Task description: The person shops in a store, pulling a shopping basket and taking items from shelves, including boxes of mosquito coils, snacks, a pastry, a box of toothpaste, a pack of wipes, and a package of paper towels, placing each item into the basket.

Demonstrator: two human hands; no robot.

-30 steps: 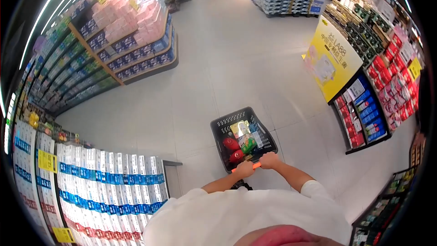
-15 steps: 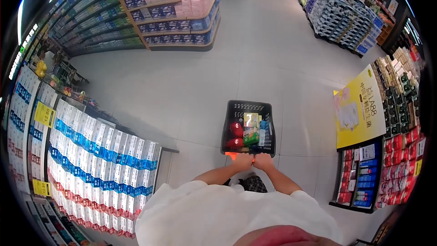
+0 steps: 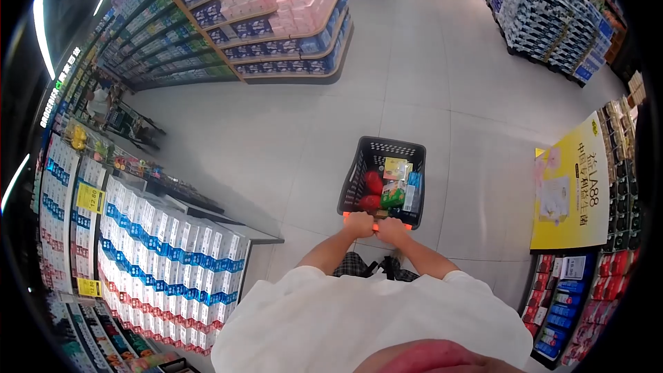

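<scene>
A black perforated shopping basket (image 3: 351, 183) with an orange handle (image 3: 408, 226) stands in front of me in the head view. My left hand (image 3: 359, 224) is closed around the left part of that handle. Just beside it, my right hand (image 3: 393, 231) grips the middle. Inside the basket lie two red items (image 3: 373, 182), a yellow box (image 3: 396, 168), a green pack (image 3: 394, 194) and a blue-and-white pack (image 3: 412, 192). Whatever supports the basket from below is hidden.
Stacked white-and-blue boxes (image 3: 173, 255) stand close on my left. On the right is a yellow sign (image 3: 570, 193) above shelved goods. Ahead stand a curved shelf of pink and blue packs (image 3: 290, 48) and a pallet stack (image 3: 545, 21). A person (image 3: 100, 105) is by a cart at far left.
The basket has swung slightly, and both hands sit higher in the view, still on the handle. The shelves and sign have shifted rightward in the picture.
</scene>
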